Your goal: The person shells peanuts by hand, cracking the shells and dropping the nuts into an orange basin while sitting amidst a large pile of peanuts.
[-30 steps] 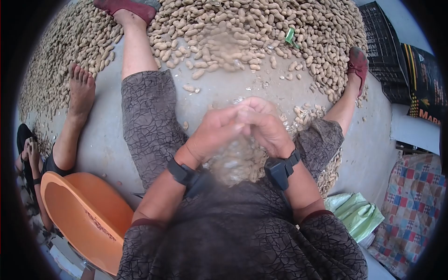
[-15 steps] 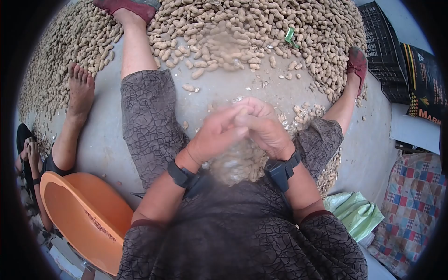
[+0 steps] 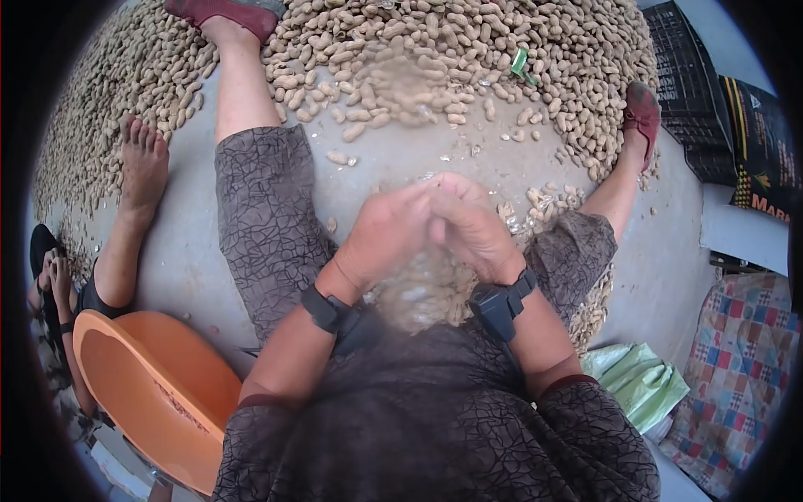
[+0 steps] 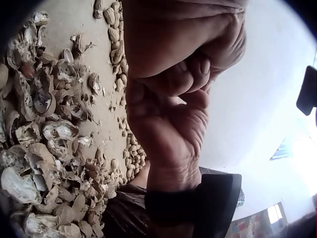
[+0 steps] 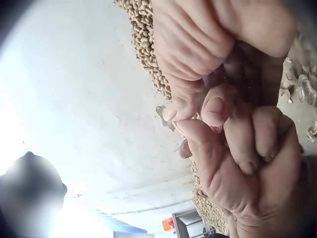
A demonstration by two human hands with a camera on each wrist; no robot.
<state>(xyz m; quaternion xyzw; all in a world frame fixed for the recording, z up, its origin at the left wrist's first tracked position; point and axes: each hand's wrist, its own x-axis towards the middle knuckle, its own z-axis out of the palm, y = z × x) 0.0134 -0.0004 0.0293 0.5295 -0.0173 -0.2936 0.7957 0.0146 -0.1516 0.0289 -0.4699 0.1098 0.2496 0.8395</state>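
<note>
Smooth grey floor (image 3: 347,184) bears heap of tan, ridged peanuts (image 3: 468,58); broken pale-brown shells (image 4: 59,130) lie nearer. Left hand (image 3: 381,234) touches right hand (image 3: 478,230), fingers curled; whether peanut sits between, I cannot tell. Left thumb less outstretched than half-second ago: fingertip work continuing, I judge.

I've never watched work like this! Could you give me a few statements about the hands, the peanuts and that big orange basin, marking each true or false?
1. The person's bare left hand and bare right hand are close together, fingers curled. True.
2. Tan, unshelled peanuts lie heaped on the grey floor. True.
3. Every peanut in view is whole. False: cracked, pale-brown peanut shells show in the left wrist view.
4. A large orange plastic basin is on the person's left. True.
5. The basin is brimful. False: much of its inside is bare.
6. Both wrists are bare. False: each wears a black band.
</note>
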